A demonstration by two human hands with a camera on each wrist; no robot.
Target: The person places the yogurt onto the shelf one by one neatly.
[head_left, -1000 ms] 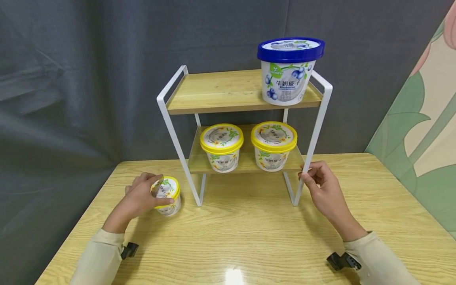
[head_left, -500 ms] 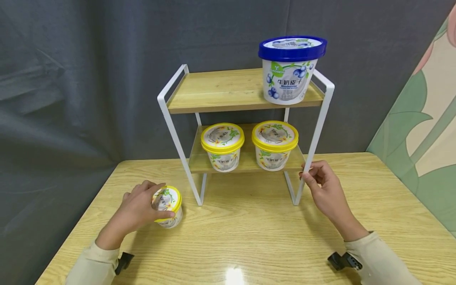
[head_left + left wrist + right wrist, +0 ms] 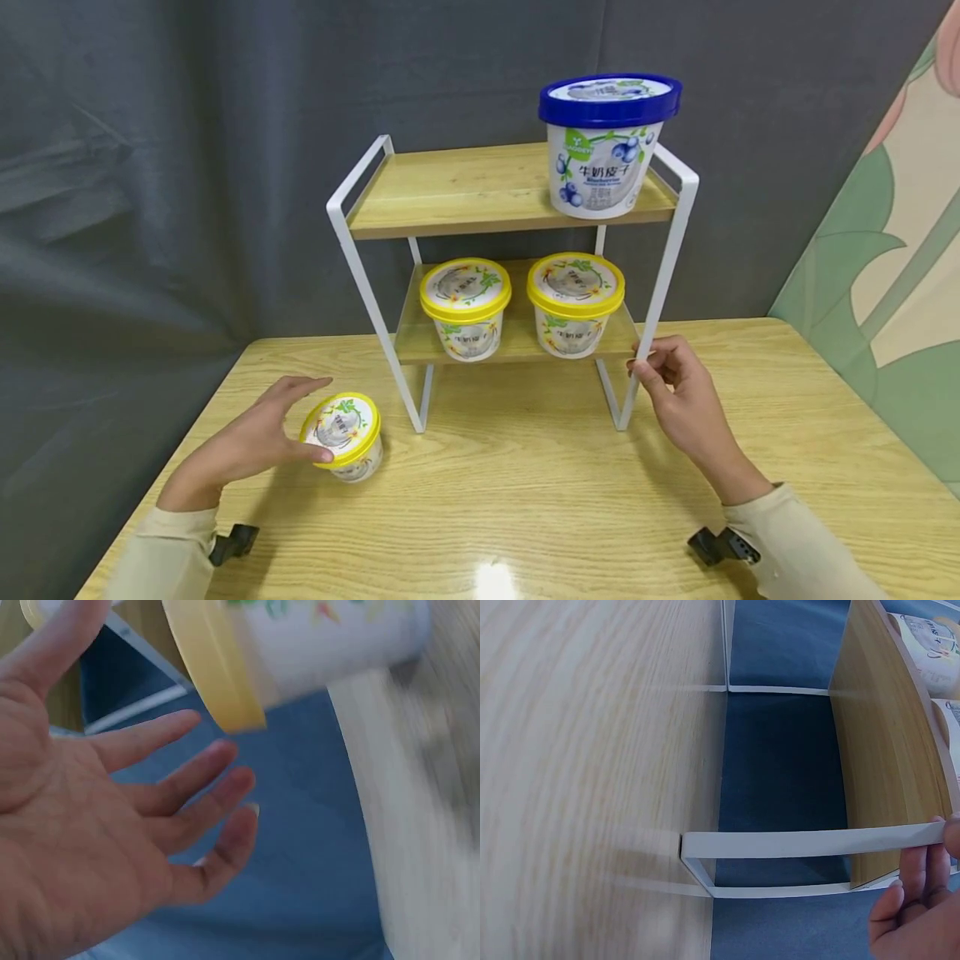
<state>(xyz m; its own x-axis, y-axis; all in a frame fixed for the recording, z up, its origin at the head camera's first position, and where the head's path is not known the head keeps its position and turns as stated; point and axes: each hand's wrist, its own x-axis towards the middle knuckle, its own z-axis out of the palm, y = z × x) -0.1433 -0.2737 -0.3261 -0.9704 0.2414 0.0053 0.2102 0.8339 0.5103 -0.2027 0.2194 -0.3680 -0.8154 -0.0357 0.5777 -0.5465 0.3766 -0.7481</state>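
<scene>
A small white tub with a yellow lid (image 3: 341,427) stands on the table, left of a two-tier shelf rack. Around its left side my left hand (image 3: 251,437) is spread, thumb and fingers wide; in the left wrist view the loose fingers lie apart from the tub's lid (image 3: 214,664). With thumb and fingers, my right hand (image 3: 686,404) pinches the rack's white front right leg (image 3: 660,287); the right wrist view shows the fingers (image 3: 915,874) around that frame bar (image 3: 795,844).
On the lower shelf stand two yellow-lidded tubs, one left (image 3: 471,337) and one right (image 3: 573,333). A larger blue-lidded blueberry tub (image 3: 603,167) stands at the right of the upper shelf (image 3: 465,187). A dark curtain (image 3: 150,208) hangs behind the table (image 3: 450,500).
My left hand has brought the small tub a little nearer along the table, then let go and drawn back to the left, fingers spreading. My right hand has stayed on the rack leg.
</scene>
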